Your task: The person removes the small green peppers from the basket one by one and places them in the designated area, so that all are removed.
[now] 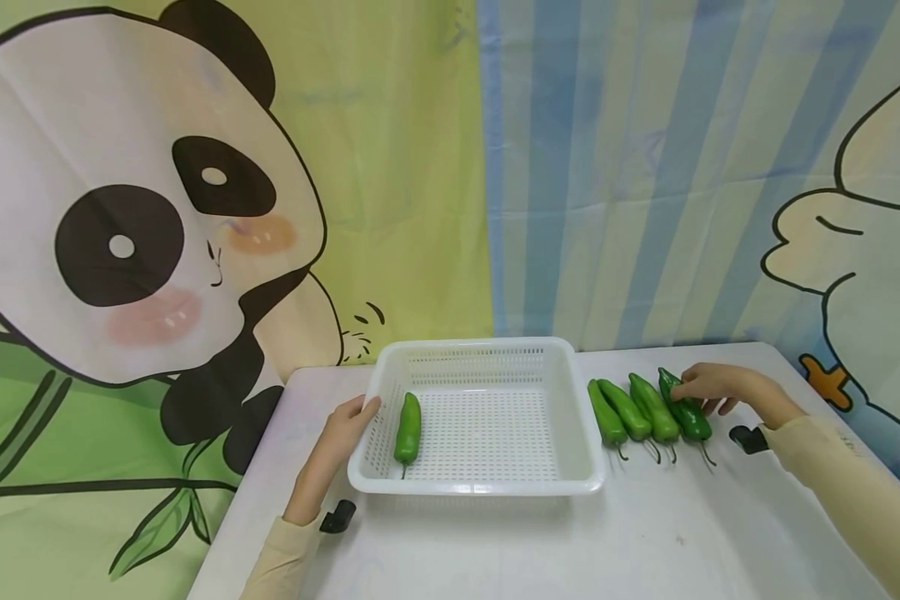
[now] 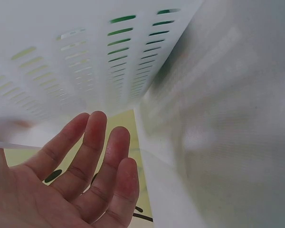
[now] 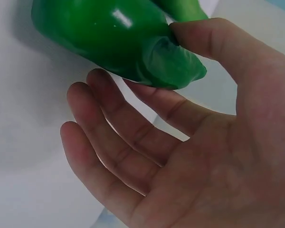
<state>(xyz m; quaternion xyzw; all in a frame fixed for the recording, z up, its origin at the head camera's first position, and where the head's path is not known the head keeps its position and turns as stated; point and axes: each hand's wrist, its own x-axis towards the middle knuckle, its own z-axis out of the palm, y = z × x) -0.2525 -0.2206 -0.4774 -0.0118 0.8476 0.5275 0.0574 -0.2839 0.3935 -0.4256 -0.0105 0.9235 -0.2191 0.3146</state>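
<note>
A white perforated plastic basket (image 1: 476, 487) stands on the table, with one green pepper (image 1: 408, 429) lying inside near its left wall. My left hand (image 1: 342, 437) holds the basket's left rim, thumb over the edge; in the left wrist view the fingers (image 2: 116, 156) extend along the outside of the wall. Right of the basket, several green peppers lie in a row. At the row's right end, my right hand (image 1: 723, 389) pinches the darkest green pepper (image 1: 693, 421). The right wrist view shows thumb and index finger on either side of this pepper (image 3: 104, 28), the other fingers loosely bent.
Three lighter green peppers, including the one nearest the basket (image 1: 606, 414), lie side by side, stems toward me. The white table (image 1: 480, 550) ends at a patterned curtain (image 1: 412, 208) behind. A black wrist device (image 1: 337, 517) sits by the left wrist, another (image 1: 748, 439) by the right.
</note>
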